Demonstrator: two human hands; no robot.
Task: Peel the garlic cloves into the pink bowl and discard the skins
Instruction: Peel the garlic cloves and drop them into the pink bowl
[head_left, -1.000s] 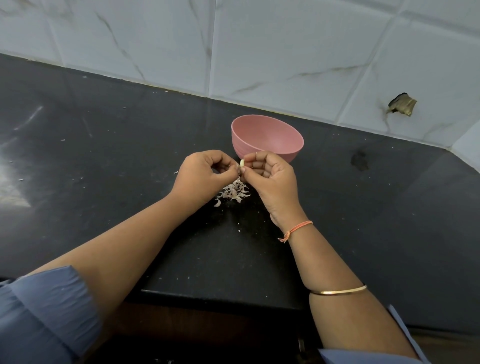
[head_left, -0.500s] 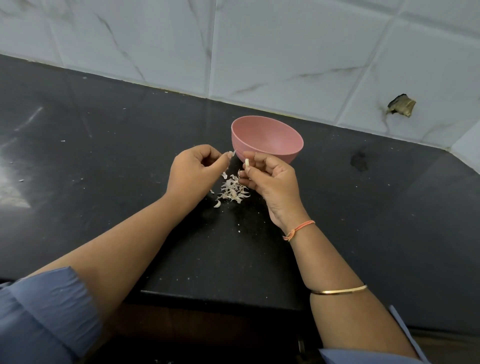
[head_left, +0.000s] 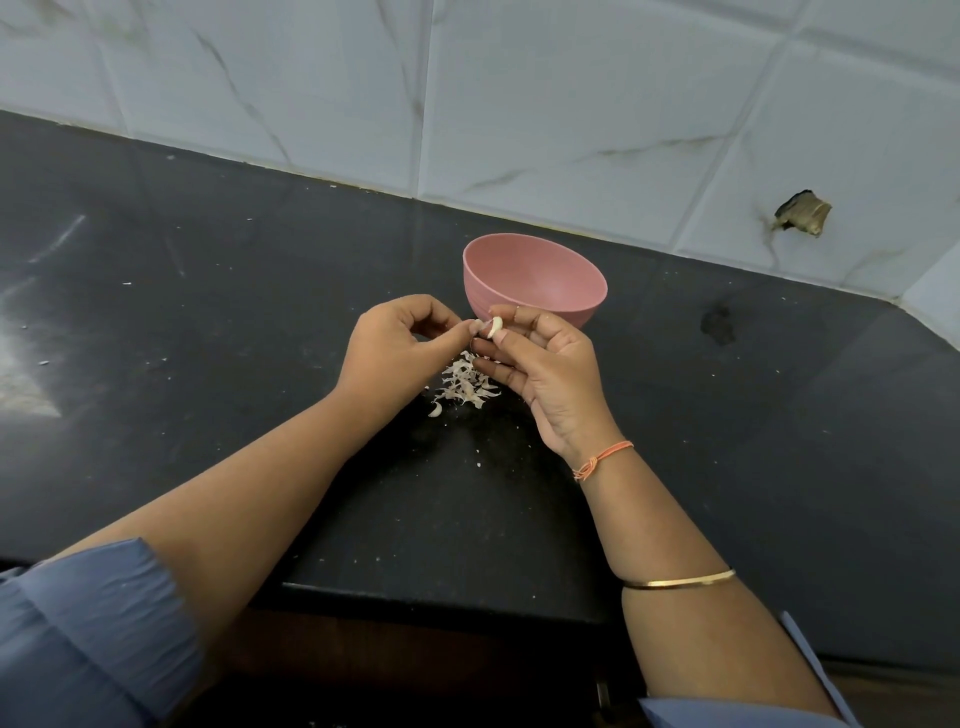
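Above the middle of the worktop (head_left: 208, 291), just in front of the pink bowl (head_left: 540, 280), a garlic clove (head_left: 494, 326) is held in the grip of the right hand (head_left: 550, 374), with thumb and forefinger clamped on its right end. The clove's other end is pinched by the thumb and curled forefinger of the left hand (head_left: 389, 348) (whether skin or flesh is caught there cannot be told). Beneath the hands a small pile of skins (head_left: 465, 384) is spread on the worktop, between the bowl and the front edge. The bowl is set upright toward the back edge, near the tiled wall (head_left: 571, 104). An orange thread (head_left: 602, 460) is tied round the right wrist, and a gold bangle (head_left: 680, 581) is worn further up that forearm.
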